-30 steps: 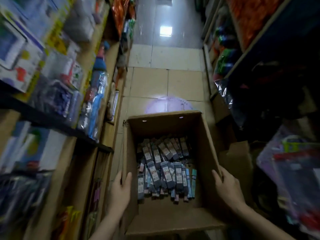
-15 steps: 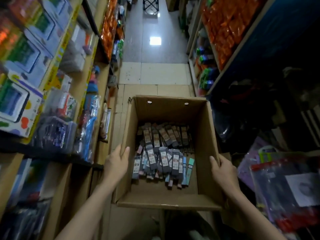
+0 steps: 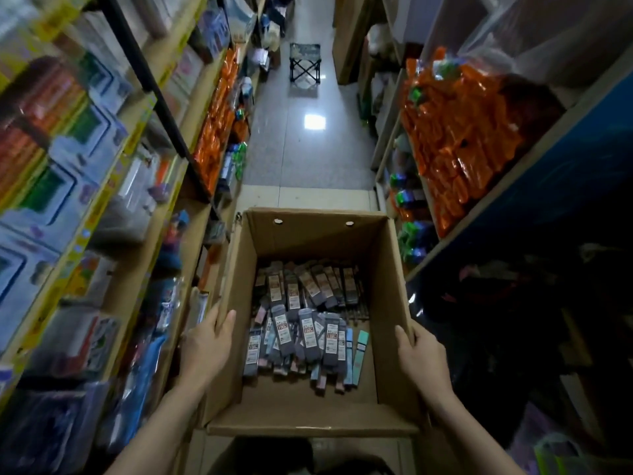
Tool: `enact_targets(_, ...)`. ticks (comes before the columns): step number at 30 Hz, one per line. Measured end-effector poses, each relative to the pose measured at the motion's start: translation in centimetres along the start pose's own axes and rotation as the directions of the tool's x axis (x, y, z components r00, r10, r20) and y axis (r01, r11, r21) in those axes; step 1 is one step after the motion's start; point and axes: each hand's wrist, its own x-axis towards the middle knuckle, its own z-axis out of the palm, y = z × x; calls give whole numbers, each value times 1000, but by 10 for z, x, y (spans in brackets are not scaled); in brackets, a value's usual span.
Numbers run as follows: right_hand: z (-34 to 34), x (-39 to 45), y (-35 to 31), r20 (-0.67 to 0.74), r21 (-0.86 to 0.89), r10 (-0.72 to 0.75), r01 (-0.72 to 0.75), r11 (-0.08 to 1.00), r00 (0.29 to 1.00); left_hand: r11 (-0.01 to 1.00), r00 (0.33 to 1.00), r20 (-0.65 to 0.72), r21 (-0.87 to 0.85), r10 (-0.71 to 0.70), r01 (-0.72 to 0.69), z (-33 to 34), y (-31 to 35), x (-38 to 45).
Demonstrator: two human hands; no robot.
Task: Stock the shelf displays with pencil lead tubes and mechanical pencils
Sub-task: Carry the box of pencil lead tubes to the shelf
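Observation:
An open brown cardboard box (image 3: 388, 269) is held up in front of me in a narrow shop aisle. Its bottom is covered with several flat grey, blue and teal packets of pencil leads and mechanical pencils (image 3: 308, 320), lying loose in a heap. My left hand (image 3: 205, 347) grips the box's left wall, thumb over the rim. My right hand (image 3: 423, 358) grips the right wall the same way. The box's near flap hangs toward me.
Stocked shelves (image 3: 102, 207) run close along the left with boxed sets and orange packets. A right-hand shelf (image 3: 462, 142) holds piled orange packets. A small folding stool (image 3: 305, 61) stands far down the tiled aisle floor (image 3: 308, 156).
The box has been lifted off the floor and carried forward along the aisle. Both hands have kept their grip on its side walls, and more of the aisle shows ahead.

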Motion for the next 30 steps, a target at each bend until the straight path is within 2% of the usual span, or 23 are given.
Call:
enact_targets(3, 13, 65, -37, -18, -4, -9, 9, 1000, 1000, 999, 999, -26, 3, 39, -39, 4, 24, 70)
enact_targets(8, 29, 166, -108, -50, 2, -4, 4, 1000, 999, 998, 998, 24, -12, 59, -58, 6, 68, 197)
enact_targets(16, 36, 319, -215, -88, 21, 59, -57, 998, 994, 994, 993, 47, 25, 108, -109, 13, 173, 382)
enact_targets(22, 34, 470, -276, -45, 28, 38, -37, 999, 998, 990, 990, 27, 28, 139, -140, 45, 252, 513)
enact_targets(30, 21, 659, -388, 17, 14, -37, 37, 999, 999, 994, 995, -13, 46, 104, -103, 56, 353, 673)
